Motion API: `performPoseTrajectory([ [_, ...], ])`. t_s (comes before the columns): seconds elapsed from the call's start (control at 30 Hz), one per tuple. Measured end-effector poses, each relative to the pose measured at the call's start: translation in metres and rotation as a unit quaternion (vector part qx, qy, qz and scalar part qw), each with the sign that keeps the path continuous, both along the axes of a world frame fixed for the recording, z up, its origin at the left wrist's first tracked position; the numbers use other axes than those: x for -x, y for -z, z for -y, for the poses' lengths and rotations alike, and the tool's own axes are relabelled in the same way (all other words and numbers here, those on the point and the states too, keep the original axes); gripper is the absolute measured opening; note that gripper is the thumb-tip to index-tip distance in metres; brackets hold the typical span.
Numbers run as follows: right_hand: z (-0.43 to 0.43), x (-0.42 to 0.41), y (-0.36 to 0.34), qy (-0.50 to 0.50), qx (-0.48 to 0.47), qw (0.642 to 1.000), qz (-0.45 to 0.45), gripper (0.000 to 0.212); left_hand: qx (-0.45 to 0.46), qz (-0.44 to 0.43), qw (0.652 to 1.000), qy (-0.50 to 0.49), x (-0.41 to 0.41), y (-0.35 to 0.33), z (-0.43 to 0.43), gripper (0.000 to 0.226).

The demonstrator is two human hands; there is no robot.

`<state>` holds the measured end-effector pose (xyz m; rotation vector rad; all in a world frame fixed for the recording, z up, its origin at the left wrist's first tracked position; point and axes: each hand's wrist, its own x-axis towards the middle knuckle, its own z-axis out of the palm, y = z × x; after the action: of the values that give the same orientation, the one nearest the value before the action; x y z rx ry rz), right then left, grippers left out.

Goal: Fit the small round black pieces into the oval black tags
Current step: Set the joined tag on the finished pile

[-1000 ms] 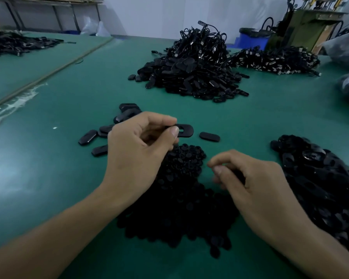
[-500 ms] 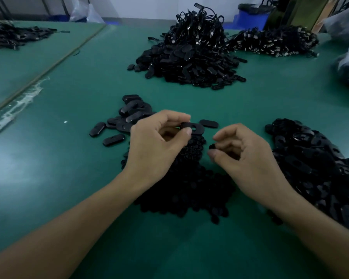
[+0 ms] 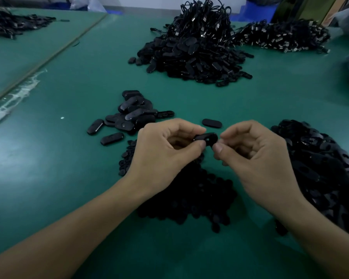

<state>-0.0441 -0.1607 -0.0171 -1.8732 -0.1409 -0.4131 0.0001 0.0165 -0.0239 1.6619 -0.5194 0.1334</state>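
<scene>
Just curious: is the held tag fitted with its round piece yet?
Cannot tell: the left hand pinches the tag; the right hand pinches and hides its other end.

Half of the oval tag point(image 3: 207, 137) sat hidden behind the left hand point(image 3: 165, 150). Whatever the right hand point(image 3: 256, 154) pinched at the tag's other end was too small to tell. Both hands and wrists covered part of the round-piece heap point(image 3: 189, 196). The tag pile point(image 3: 326, 170) ran off the right edge, and the far pile point(image 3: 12, 25) ran off the left.
</scene>
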Motion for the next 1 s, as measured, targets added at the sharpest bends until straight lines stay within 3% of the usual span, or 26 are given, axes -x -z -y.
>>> performPoseTrajectory([
  [0.43, -0.0019, 0.0039, -0.0061, 0.023, 0.072, 0.997, 0.006, 0.041, -0.043, 0.037, 0.998, 0.004, 0.0027, -0.0005, 0.0034, 0.026],
  [0.67, -0.0016, 0.0028, -0.0014, 0.033, 0.099, 0.994, 0.026, 0.044, -0.087, 0.078, 0.993, -0.002, 0.0047, -0.0001, 0.0047, 0.023],
  [1.0, -0.0024, 0.0032, 0.0009, -0.002, 0.125, 0.992, 0.022, 0.044, -0.230, 0.295, 0.925, -0.062, 0.0054, -0.0024, 0.0055, 0.015],
])
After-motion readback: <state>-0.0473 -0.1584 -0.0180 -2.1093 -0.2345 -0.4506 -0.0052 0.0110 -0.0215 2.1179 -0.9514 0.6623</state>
